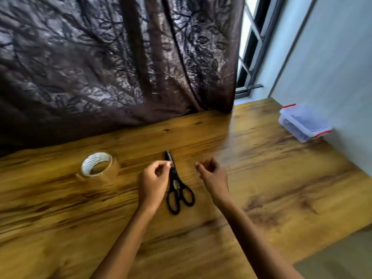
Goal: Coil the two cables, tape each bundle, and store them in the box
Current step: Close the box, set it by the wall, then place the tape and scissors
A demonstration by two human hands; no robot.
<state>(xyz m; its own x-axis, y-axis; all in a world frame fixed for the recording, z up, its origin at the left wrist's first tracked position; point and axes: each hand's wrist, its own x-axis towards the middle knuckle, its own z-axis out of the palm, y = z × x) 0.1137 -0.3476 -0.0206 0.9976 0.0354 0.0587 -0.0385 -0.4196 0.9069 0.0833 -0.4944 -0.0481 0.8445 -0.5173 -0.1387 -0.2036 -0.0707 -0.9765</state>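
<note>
**Both hands curled over table (261,178)**

Left hand (154,184) and right hand (213,178) are held above it, fingers curled, thumb met to fingertips; whether anything is pinched cannot be told. Scissors (177,185) are laid between them. Tape (87,163) is set further left. Box (305,122) is seen far right by the wall (332,67), lidded, dark within.

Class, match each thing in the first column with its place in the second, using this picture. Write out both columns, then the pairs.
1 tape roll
2 scissors
3 plastic box
4 curtain

A far right, against the wall
B hanging behind the table
C left part of the table
D middle of the table, handles nearest the viewer

Pairs: 1-C, 2-D, 3-A, 4-B
</note>
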